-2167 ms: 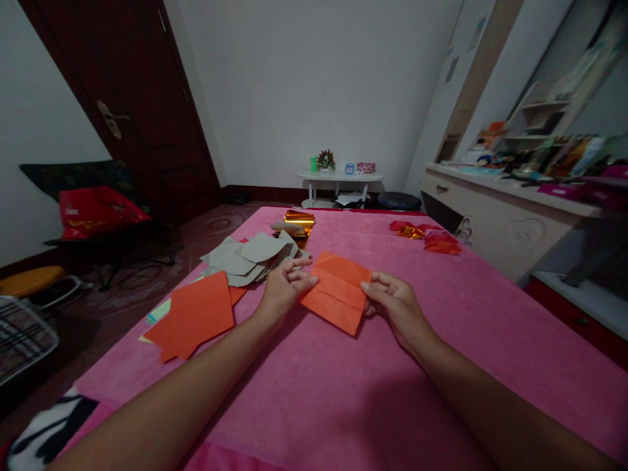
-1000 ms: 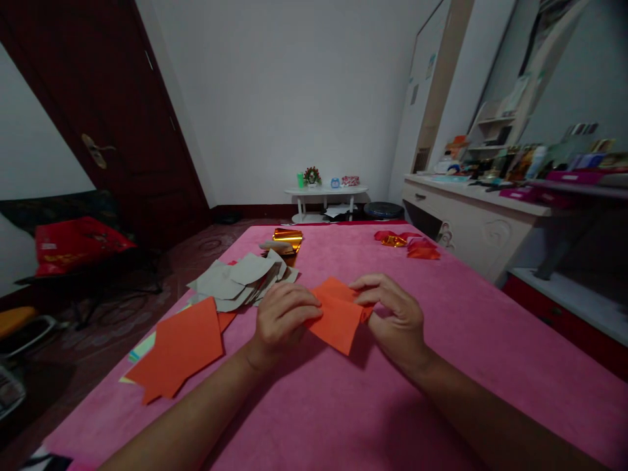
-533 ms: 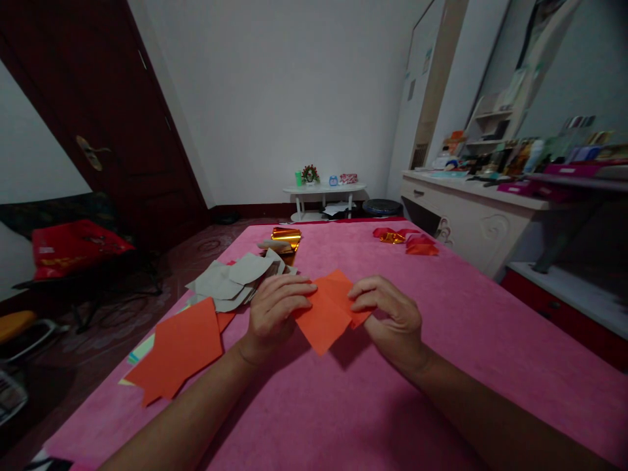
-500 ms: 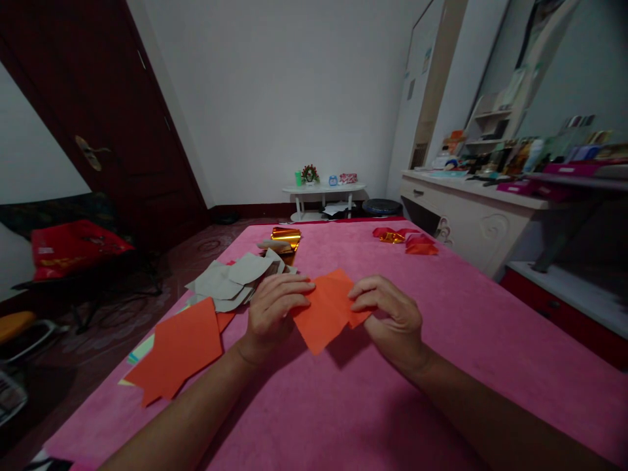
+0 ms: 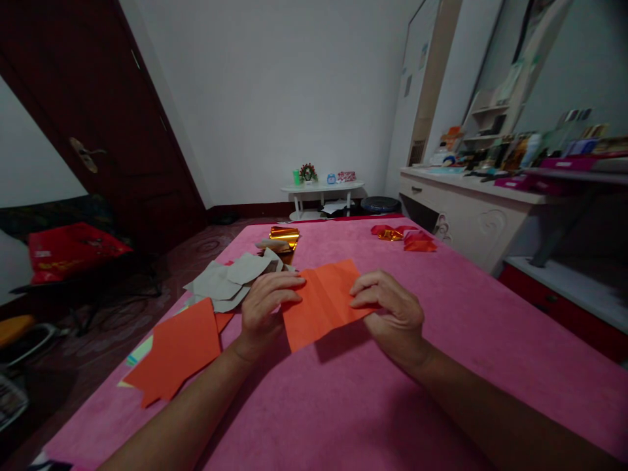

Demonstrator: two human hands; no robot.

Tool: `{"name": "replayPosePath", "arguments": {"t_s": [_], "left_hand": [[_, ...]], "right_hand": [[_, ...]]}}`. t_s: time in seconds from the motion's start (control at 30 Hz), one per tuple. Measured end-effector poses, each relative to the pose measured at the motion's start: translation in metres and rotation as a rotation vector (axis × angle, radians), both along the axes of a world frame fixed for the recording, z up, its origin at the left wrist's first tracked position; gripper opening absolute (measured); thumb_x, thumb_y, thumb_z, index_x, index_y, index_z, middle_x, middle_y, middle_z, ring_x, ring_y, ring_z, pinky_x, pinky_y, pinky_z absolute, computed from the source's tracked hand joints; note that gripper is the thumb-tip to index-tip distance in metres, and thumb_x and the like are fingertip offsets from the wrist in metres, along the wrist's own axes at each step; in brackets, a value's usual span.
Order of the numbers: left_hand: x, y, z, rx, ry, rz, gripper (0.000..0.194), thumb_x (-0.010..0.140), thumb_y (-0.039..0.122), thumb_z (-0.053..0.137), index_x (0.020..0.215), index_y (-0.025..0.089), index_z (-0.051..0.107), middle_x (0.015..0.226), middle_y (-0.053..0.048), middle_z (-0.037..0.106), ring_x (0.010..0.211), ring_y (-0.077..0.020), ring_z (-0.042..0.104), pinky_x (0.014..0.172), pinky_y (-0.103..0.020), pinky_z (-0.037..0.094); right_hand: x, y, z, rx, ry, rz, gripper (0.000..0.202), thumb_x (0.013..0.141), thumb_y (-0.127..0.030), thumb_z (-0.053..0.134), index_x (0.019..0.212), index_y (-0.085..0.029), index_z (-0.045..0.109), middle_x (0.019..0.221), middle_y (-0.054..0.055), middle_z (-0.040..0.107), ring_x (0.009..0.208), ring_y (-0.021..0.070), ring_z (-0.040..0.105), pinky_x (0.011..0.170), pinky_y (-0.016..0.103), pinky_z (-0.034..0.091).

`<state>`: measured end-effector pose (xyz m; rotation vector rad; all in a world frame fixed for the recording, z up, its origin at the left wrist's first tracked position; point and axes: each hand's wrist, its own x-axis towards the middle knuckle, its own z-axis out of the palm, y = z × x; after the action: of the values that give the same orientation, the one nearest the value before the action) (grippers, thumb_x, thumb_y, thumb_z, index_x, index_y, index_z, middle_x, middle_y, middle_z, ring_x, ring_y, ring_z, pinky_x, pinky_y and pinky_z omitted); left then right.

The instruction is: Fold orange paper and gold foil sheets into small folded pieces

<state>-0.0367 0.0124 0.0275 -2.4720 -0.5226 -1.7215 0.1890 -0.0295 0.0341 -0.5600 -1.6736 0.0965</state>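
Observation:
A creased orange paper point(image 5: 324, 302) is held between my hands, above the middle of the pink cloth point(image 5: 333, 405). My left hand point(image 5: 267, 304) pinches its left edge, and my right hand point(image 5: 390, 311) grips its right edge. Vertical fold lines run across the paper, and its lower edge slants up to the right. Left of my left forearm lies a stack of orange sheets point(image 5: 181, 347). Grey paper pieces point(image 5: 223, 281) are piled just beyond it. Behind them sits a shiny gold roll point(image 5: 285, 237).
Folded red and gold pieces point(image 5: 390, 233) and an orange-red one point(image 5: 419, 241) rest at the table's far right. Beyond the table stand a small white table point(image 5: 321, 188) and, to the right, a white dresser point(image 5: 471, 203). A red bag point(image 5: 73, 248) is at the left.
The orange paper has been opened out wider into a four-sided shape, with its folds now showing. My left hand has moved slightly left.

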Motion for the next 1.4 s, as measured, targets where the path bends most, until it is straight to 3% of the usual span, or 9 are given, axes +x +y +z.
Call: {"name": "replayPosePath", "arguments": {"t_s": [0.3,0.53,0.73,0.97,1.1,1.23,1.4], "left_hand": [[0.004,-0.003,0.005,0.014,-0.007,0.015,0.004,0.080,0.020,0.065,0.083,0.020,0.061,0.092,-0.008,0.072,0.096,-0.0234,0.065,0.082,-0.041,0.051],[0.007,-0.003,0.000,0.031,0.015,0.001,0.003,0.082,0.020,0.063,0.085,0.020,0.063,0.094,-0.007,0.073,0.095,-0.0218,0.066,0.083,-0.040,0.050],[0.010,-0.006,-0.001,0.024,0.009,-0.009,0.007,0.086,0.021,0.058,0.090,0.020,0.064,0.092,-0.007,0.073,0.096,-0.0216,0.065,0.084,-0.040,0.050],[0.015,-0.008,-0.003,-0.031,0.031,-0.068,0.019,0.077,0.020,0.067,0.096,0.020,0.064,0.092,-0.008,0.073,0.093,-0.0227,0.066,0.085,-0.041,0.049],[0.017,-0.009,-0.004,-0.158,0.010,-0.084,0.014,0.080,0.015,0.058,0.090,0.019,0.066,0.082,-0.005,0.072,0.079,-0.0184,0.067,0.077,-0.034,0.052],[0.016,-0.009,0.002,-0.420,0.013,0.013,0.008,0.079,0.019,0.062,0.080,0.017,0.069,0.069,-0.002,0.071,0.060,-0.0138,0.064,0.059,-0.024,0.051],[0.015,-0.003,0.005,-0.882,0.064,-0.180,0.020,0.079,0.032,0.065,0.085,0.013,0.068,0.073,-0.004,0.069,0.061,-0.0147,0.063,0.053,-0.023,0.050]], "right_hand": [[-0.002,0.000,-0.001,-0.013,-0.012,0.018,0.041,0.058,0.012,0.042,0.074,-0.020,0.062,0.081,0.002,0.060,0.075,0.0159,0.058,0.067,0.031,0.046],[-0.005,-0.002,-0.003,-0.006,-0.029,0.031,0.040,0.060,0.012,0.043,0.075,-0.021,0.061,0.080,0.002,0.061,0.073,0.0162,0.058,0.066,0.031,0.046],[-0.008,-0.002,-0.009,-0.025,-0.017,0.058,0.039,0.063,0.012,0.047,0.076,-0.021,0.062,0.080,0.002,0.060,0.075,0.0162,0.059,0.067,0.031,0.047],[-0.017,-0.006,-0.011,-0.097,0.078,0.025,0.026,0.072,0.005,0.054,0.070,-0.021,0.061,0.076,0.001,0.061,0.070,0.0145,0.059,0.061,0.027,0.046],[-0.022,-0.007,-0.011,-0.280,0.147,-0.027,0.018,0.071,-0.003,0.063,0.073,-0.021,0.061,0.073,0.000,0.061,0.067,0.0140,0.059,0.060,0.025,0.046],[-0.021,-0.004,-0.006,-0.501,0.180,-0.029,0.030,0.066,-0.017,0.075,0.092,-0.020,0.062,0.083,0.002,0.066,0.074,0.0160,0.061,0.067,0.027,0.050],[-0.016,0.007,-0.004,-0.727,0.179,0.075,0.007,0.073,-0.023,0.066,0.075,-0.017,0.063,0.068,0.000,0.063,0.060,0.0125,0.058,0.055,0.023,0.046]]}}
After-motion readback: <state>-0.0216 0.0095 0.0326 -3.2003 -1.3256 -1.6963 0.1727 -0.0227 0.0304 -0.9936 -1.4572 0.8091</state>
